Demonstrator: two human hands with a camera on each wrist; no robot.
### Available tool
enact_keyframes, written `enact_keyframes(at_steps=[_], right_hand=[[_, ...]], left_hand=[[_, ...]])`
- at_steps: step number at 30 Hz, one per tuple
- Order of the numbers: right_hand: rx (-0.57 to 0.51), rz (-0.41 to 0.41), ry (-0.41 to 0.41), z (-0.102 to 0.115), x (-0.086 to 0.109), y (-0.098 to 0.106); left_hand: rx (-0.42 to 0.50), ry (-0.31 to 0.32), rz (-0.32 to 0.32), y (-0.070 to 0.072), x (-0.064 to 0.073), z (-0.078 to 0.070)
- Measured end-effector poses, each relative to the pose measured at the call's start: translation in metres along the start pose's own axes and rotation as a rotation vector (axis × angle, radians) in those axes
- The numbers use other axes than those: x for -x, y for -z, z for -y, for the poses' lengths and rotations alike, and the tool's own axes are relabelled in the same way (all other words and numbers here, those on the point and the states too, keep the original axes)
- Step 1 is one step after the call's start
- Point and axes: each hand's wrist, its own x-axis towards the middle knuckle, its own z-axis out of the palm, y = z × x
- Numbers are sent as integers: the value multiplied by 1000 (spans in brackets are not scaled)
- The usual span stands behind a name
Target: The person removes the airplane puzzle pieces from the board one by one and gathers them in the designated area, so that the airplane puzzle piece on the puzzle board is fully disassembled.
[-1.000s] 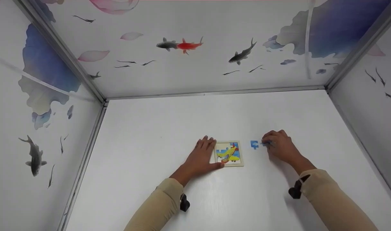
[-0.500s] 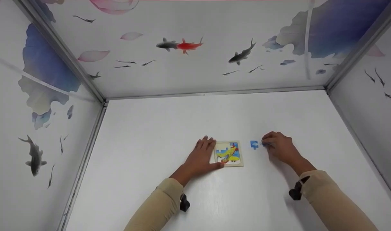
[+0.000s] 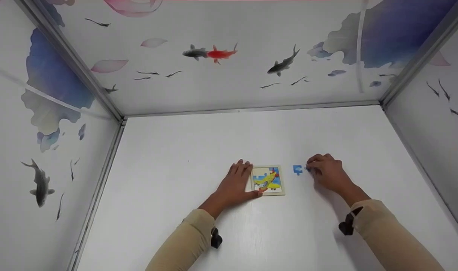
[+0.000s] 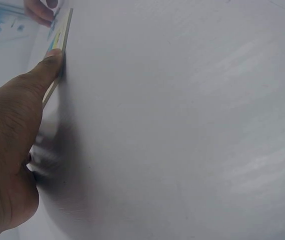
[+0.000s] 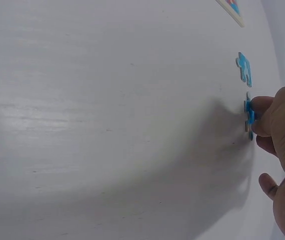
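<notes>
While L hand (image 3: 234,184) lies flat vs puzzle board (image 3: 268,180), R hand (image 3: 326,172) pinches blue piece (image 5: 250,114)

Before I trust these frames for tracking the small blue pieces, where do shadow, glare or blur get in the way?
Head view: sharp and evenly lit; the loose blue piece reads clearly. Right wrist view: the right hand throws a broad soft shadow over the table, with pale glare at left; the pinched blue piece stays legible. Left wrist view: the left hand is close, smeared shadow beneath, the puzzle board seen edge-on.
</notes>
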Motion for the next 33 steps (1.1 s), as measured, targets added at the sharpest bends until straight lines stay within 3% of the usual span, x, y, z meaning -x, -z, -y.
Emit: enact_keyframes(at_steps=[8,14,33], right_hand=[[-47,-35,-7,15,-5,0],[-98,-12,-35,35,-12,-4],[-124,67,21,82,-34,-29]], left_hand=[[2,-4,-8,1,1,0],[1,-1,-6,1,1,0],[-7,1,-14,-3,-1,2]])
